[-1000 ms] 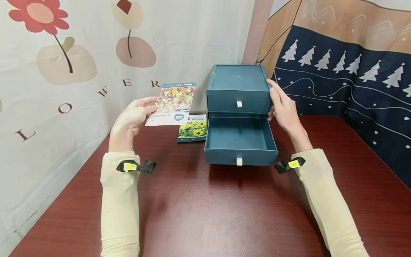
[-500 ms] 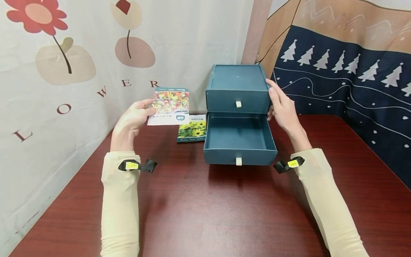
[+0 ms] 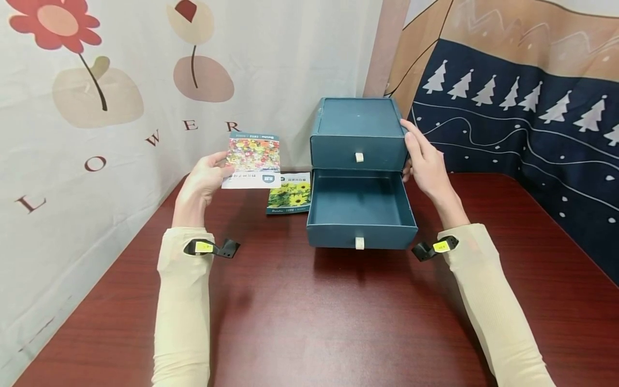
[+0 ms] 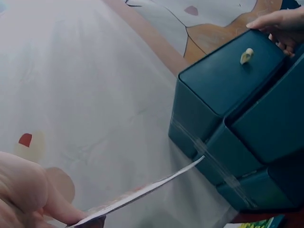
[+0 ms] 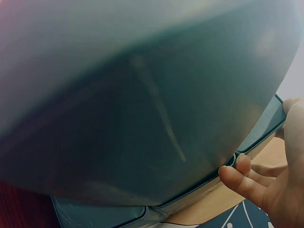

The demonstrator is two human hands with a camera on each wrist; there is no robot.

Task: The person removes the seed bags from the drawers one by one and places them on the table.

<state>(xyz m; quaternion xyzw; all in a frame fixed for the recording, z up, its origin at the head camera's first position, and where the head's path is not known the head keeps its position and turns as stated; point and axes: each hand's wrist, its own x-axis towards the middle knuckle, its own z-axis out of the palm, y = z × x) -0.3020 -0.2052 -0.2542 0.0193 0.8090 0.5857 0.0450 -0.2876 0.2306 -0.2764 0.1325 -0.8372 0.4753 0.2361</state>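
Note:
My left hand (image 3: 203, 177) pinches a flat seed packet (image 3: 254, 156) printed with many-coloured flowers, holding it in the air left of the drawer box. Seen edge-on in the left wrist view, the packet (image 4: 147, 190) sits between thumb and fingers. A second packet (image 3: 292, 194), with yellow flowers, lies on the table behind and below it. The blue two-drawer box (image 3: 360, 115) has its lower drawer (image 3: 362, 236) pulled out, with nothing inside. My right hand (image 3: 427, 161) rests against the upper right side of the box, thumb near the front edge, fingers along the side.
The dark red table (image 3: 309, 317) stretches in front of the box. A pale flower-print curtain (image 3: 275, 64) hangs behind on the left, and a navy tree-print cloth (image 3: 522, 129) on the right. The upper drawer (image 3: 338, 153) is closed.
The left hand has drawn the flower packet a little to the left and turned it straighter, uncovering slightly more of the yellow packet. The right hand and box stay put.

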